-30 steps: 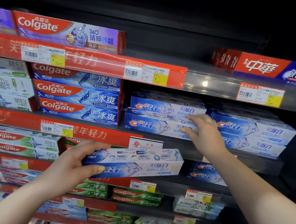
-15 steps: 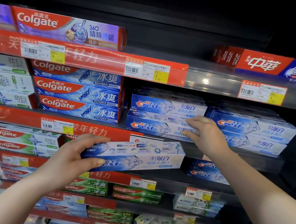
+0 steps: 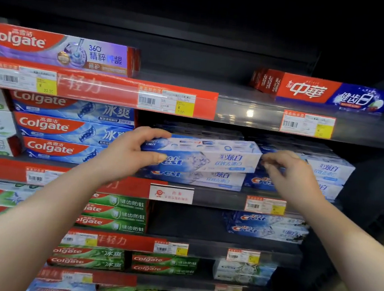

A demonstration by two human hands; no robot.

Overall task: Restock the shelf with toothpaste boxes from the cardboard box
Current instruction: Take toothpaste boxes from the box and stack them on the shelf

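Observation:
My left hand (image 3: 128, 154) grips the left end of a blue and white Crest toothpaste box (image 3: 211, 155), held level in front of the middle shelf (image 3: 218, 198), just above the left Crest stack (image 3: 197, 177). My right hand (image 3: 289, 172) hovers at the box's right end, fingers curled and close to it, in front of the right Crest stack (image 3: 331, 173); whether it touches the box is unclear. The cardboard box is out of view.
Blue Colgate boxes (image 3: 70, 129) fill the shelf left of the Crest stacks. The top shelf holds a purple Colgate box (image 3: 59, 49) and a red and blue box (image 3: 327, 92), with a bare gap between. Lower shelves carry green Colgate boxes (image 3: 118, 213) and more Crest boxes (image 3: 265, 226).
My left hand has lifted the Crest box from below the shelf edge up to the middle shelf's opening. My right hand has left the left stack and moved right to the box's end.

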